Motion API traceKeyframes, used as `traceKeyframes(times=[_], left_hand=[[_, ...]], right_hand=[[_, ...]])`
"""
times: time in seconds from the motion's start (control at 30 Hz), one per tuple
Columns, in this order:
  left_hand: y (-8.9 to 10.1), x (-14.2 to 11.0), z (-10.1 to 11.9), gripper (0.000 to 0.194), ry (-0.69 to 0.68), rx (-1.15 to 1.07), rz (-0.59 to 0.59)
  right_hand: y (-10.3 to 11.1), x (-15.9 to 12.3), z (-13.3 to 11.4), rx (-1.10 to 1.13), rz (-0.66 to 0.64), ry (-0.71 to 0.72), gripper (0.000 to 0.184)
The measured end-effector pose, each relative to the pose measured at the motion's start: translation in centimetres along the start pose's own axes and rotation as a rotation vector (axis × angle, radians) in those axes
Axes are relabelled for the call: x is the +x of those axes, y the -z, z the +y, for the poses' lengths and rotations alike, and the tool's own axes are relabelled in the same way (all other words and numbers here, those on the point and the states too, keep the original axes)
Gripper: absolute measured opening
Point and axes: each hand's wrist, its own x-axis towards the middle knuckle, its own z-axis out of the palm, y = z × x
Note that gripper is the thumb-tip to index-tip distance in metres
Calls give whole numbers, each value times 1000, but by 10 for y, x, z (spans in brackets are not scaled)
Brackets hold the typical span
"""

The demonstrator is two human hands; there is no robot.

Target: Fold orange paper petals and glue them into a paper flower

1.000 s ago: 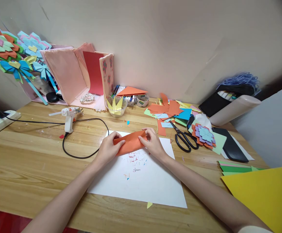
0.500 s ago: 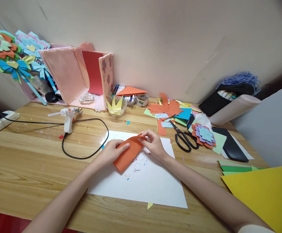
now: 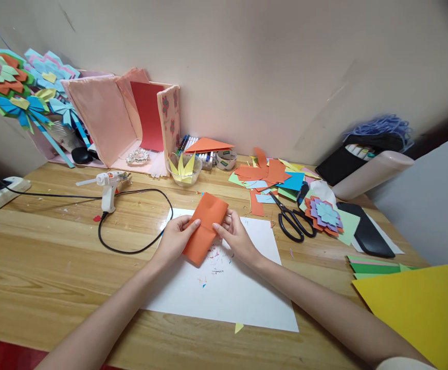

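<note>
Two hands share one folded piece of orange paper [image 3: 205, 226] above a white sheet [image 3: 239, 298]: the left hand [image 3: 175, 237] pinches its left edge, thumb on top, and the right hand [image 3: 239, 239] grips the opposite edge, also thumb uppermost. Small coloured bits speckle the sheet just nearer than the grip. Close by on the left, a black cord [image 3: 99, 234] loops beside the left hand — an obstacle on that side — and joins a glue gun [image 3: 109, 192] farther left. Beyond the grip sits a clear bowl [image 3: 173, 177] holding a yellow paper shape [image 3: 186, 168]. Right of the grip lie scissors [image 3: 284, 208], with a layered paper flower [image 3: 326, 213] past them.
</note>
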Motion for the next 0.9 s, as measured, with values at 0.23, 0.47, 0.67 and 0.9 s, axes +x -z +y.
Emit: traceKeyframes(times=[0.23, 0.47, 0.67, 0.9], left_hand=[[-5, -3, 2, 39, 73, -149, -22], [-6, -2, 0, 36, 72, -159, -32], [-6, -3, 1, 36, 80, -180, -28], [-8, -5, 5, 40, 97, -168, -25]], right_hand=[[-3, -1, -7, 43, -73, -31, 24], [-1, 0, -6, 36, -72, -31, 25], [-1, 1, -3, 23, -77, -30, 26], [-2, 0, -6, -22, -62, -10, 27]])
